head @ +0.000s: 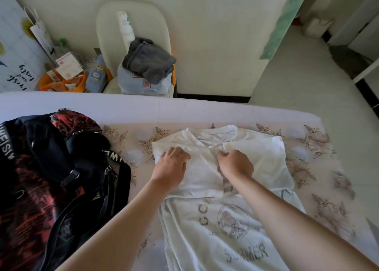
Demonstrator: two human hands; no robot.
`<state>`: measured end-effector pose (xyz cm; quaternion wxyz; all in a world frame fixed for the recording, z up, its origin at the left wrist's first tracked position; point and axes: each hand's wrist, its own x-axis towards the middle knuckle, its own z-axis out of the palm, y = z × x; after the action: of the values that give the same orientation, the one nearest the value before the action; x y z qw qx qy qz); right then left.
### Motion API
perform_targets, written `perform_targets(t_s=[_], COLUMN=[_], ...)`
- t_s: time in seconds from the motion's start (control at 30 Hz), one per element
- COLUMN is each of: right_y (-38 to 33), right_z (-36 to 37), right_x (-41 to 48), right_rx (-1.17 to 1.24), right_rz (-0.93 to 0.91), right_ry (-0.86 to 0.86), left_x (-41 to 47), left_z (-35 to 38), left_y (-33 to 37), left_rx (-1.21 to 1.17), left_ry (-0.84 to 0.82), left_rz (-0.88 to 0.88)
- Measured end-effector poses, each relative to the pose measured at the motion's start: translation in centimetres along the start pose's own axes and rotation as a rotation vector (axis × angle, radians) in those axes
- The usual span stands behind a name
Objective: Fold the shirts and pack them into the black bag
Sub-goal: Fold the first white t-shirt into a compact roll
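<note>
A white T-shirt (pixel 207 225) with a grey "SUMMER" print lies spread on the bed, collar away from me and both sleeves folded in over the chest. My left hand (pixel 171 166) rests flat on the folded left sleeve, fingers fairly straight. My right hand (pixel 235 164) has its fingers curled and pinches the cloth near the middle, just below the collar. The black bag (pixel 61 174), with a red pattern and white-lettered straps, lies open on the bed to the left of the shirt.
The bed (pixel 320 168) has a floral sheet and its far edge runs across the middle. Beyond it stands a white chair (pixel 131 29) holding a grey garment (pixel 149 59) and a bottle. An orange basket (pixel 63 82) of small items sits at left. Tiled floor at right.
</note>
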<state>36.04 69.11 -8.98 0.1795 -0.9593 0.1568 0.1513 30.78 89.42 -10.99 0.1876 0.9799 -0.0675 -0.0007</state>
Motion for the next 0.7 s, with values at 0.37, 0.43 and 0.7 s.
perform_targets(t_s=[0.37, 0.43, 0.7], right_y=[-0.1, 0.0, 0.2], right_z=[-1.4, -1.5, 0.7], right_x=[3.9, 4.0, 1.7], right_rx=[0.370, 0.206, 0.328], right_rz=[0.044, 0.023, -0.111], right_ry=[0.112, 0.061, -0.184], left_x=[-0.5, -0.3, -2.0], left_z=[3.0, 3.4, 4.4], left_y=[-2.5, -2.5, -1.4], left_rx=[0.217, 0.223, 0.248], left_ry=[-0.238, -0.259, -0.015], left_rz=[-0.092, -0.122, -0.072])
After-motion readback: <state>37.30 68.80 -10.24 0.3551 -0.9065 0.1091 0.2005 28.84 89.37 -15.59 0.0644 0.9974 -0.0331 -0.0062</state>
